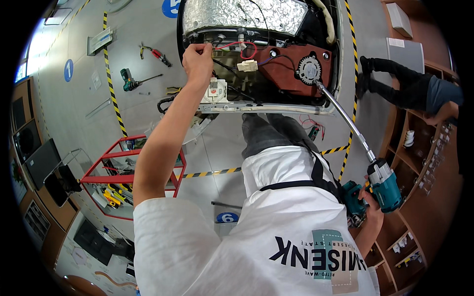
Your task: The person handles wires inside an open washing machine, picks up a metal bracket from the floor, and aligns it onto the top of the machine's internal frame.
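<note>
Red tool rack [132,154] stood near left, left hand [198,64] had fingers bunched at opened appliance's [286,108] far-left side, grip I couldn't tell, silver shaft [347,121] reached round disc [309,69], right hand [372,207] had fingers curled around teal power driver [386,191].

A: "Rm for the L hand [196,63] to pass?"
B: "Some. I see a gap btwn the white connector [248,65] & the cabinet's front rim [276,108], but dark cables [226,65] cross it. Red wire [255,49] loops just R of my fingers, in the way straight across."
A: "R side?"
B: "Long bar [340,105] slants from the R hand's [371,207] teal drill [386,190] to the round motor [310,70], blocking that corner. I've rm on its R, over the floor [375,118], till the shelves [405,163]."
A: "L?"
B: "White part [216,92] sits by the wrist, nr the rim; red rack [118,178] stands low by the L arm [163,143]."
</note>
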A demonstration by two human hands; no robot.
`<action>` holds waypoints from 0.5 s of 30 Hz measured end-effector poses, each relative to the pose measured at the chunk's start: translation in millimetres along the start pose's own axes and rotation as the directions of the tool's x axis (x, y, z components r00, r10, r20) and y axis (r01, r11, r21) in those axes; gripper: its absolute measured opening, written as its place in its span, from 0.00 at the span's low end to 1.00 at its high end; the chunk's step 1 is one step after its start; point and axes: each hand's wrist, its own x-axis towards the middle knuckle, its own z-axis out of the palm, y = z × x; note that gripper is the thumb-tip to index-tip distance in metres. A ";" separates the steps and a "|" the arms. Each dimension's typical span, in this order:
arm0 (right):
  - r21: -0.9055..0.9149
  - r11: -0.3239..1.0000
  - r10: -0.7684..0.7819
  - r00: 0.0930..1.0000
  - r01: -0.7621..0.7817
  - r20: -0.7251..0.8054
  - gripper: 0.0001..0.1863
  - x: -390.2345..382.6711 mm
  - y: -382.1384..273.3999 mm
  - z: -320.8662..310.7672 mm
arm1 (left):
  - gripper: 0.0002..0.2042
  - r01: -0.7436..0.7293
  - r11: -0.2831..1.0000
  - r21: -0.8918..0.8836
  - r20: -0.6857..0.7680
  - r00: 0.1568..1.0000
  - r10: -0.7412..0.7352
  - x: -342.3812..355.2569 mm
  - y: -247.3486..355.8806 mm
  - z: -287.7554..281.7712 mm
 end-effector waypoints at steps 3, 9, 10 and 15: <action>-0.015 1.000 0.008 1.000 -0.007 0.019 0.31 4.3 -9.7 1.7 | 0.12 -0.008 0.999 0.031 -0.029 1.000 0.009 3.9 -12.3 2.5; -0.016 1.000 -0.008 0.999 0.008 0.033 0.29 3.5 -14.2 9.0 | 0.13 -0.016 0.999 0.051 -0.023 1.000 0.017 5.2 -12.1 8.3; -0.005 1.000 -0.006 0.998 0.007 0.058 0.29 3.1 -12.9 6.4 | 0.13 -0.002 0.999 0.050 -0.018 1.000 0.003 4.4 -10.5 8.4; -0.008 1.000 0.001 1.000 -0.001 -0.001 0.29 3.9 -20.6 15.9 | 0.13 -0.012 0.996 0.092 -0.021 1.000 0.014 0.6 -4.8 6.2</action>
